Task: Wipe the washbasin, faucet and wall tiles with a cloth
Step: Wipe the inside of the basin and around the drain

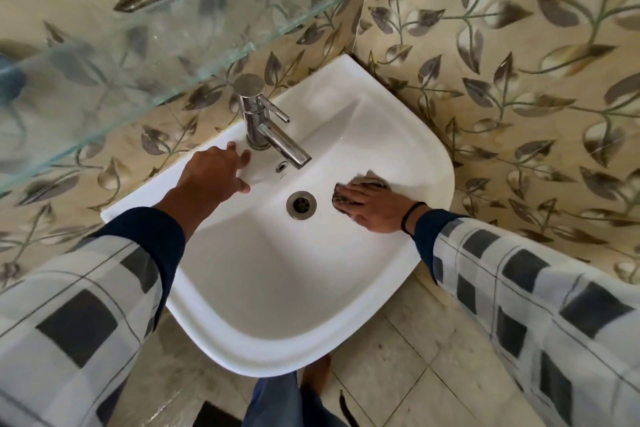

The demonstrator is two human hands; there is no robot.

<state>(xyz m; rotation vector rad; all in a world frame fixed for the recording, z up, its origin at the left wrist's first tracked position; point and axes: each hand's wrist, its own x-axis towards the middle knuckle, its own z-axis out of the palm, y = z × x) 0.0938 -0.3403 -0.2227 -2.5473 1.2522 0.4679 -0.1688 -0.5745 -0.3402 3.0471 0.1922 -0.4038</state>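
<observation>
In washbasin [263, 288], cloth [373, 179] under right hand [372, 206]

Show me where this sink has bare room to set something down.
Bare: the flat rim right of the faucet, and the bowl between drain and near edge. Crowded: the left hand rests beside the faucet, the right hand presses a cloth right of the drain.
</observation>
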